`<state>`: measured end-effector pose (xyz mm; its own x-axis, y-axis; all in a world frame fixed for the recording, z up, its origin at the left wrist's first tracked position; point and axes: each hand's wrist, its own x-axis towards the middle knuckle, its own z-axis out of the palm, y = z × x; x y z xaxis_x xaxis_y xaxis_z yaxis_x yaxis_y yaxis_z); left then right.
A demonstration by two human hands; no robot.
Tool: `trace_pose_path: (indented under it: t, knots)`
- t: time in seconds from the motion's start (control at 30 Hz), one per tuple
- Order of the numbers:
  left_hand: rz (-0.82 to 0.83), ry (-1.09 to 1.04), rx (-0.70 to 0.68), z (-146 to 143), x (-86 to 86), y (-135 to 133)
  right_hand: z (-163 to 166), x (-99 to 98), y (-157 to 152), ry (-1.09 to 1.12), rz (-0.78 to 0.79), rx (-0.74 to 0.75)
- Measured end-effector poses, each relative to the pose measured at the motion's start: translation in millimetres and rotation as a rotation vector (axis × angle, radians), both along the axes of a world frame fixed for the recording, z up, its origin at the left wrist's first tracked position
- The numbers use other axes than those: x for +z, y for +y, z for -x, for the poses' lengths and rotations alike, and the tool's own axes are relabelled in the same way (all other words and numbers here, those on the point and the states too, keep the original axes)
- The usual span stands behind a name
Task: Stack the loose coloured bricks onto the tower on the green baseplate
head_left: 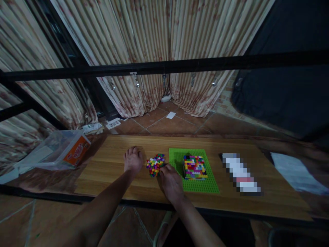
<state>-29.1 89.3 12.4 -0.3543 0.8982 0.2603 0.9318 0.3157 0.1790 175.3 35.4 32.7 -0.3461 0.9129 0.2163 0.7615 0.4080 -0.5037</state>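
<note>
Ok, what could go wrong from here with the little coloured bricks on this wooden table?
1. The loose pile of small multicoloured plastic bricks lies between the left hand and right hand; a sweep of either could scatter them off the light wooden table.
2. The square green studded baseplate lies close beside the right hand, so a nudge might shift it and the multicoloured brick block on it.

smooth wood-grain table (231, 212), glossy plastic bricks (155, 164), studded plastic baseplate (205, 185), ribbed cloth curtains (144, 41)
</note>
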Motion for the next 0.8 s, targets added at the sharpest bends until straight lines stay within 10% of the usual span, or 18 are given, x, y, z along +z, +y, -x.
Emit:
trace_pose_path:
  t: [0.37,0.8]
  knots:
    - [-0.009,0.009,-0.022,5,-1.1,2,-49,18.2,-41,0.623,0.032,-0.127]
    - [-0.001,0.009,-0.041,5,4.0,2,-141,4.3,-9,0.661,-0.008,-0.559]
